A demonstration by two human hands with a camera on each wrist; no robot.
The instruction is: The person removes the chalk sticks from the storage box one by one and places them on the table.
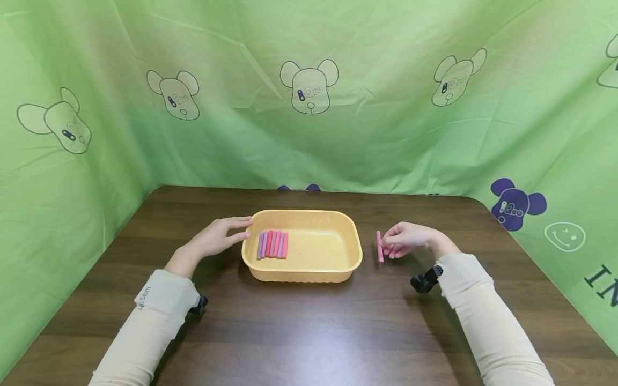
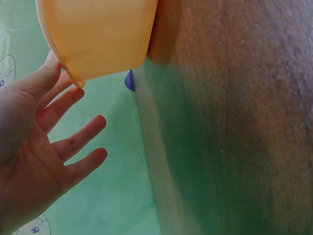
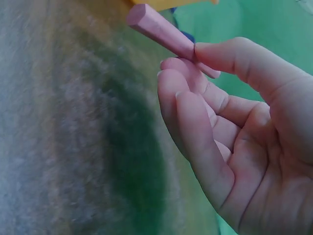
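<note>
On the table stands a yellow plastic tub (image 1: 330,276). My left hand (image 1: 219,236) is at its left end, the straight, spread fingers and thumb touching the rim (image 2: 54,46). Inside the tub, a row of pink, red and purple chalk sticks (image 1: 272,245) lies side by side toward the left. To the right of the tub, my right hand (image 1: 405,239) pinches a pink chalk stick (image 3: 161,30) between thumb and index finger. Its other fingers curl loosely below the stick, apart from it. Most of the stick sticks out past the fingertips.
A dark wooden table (image 1: 299,327) carries the tub. Green cloth (image 1: 367,150) with printed bear heads hangs behind the table and at both sides. Each wrist wears a black camera, the right one (image 1: 426,280) showing below the cuff.
</note>
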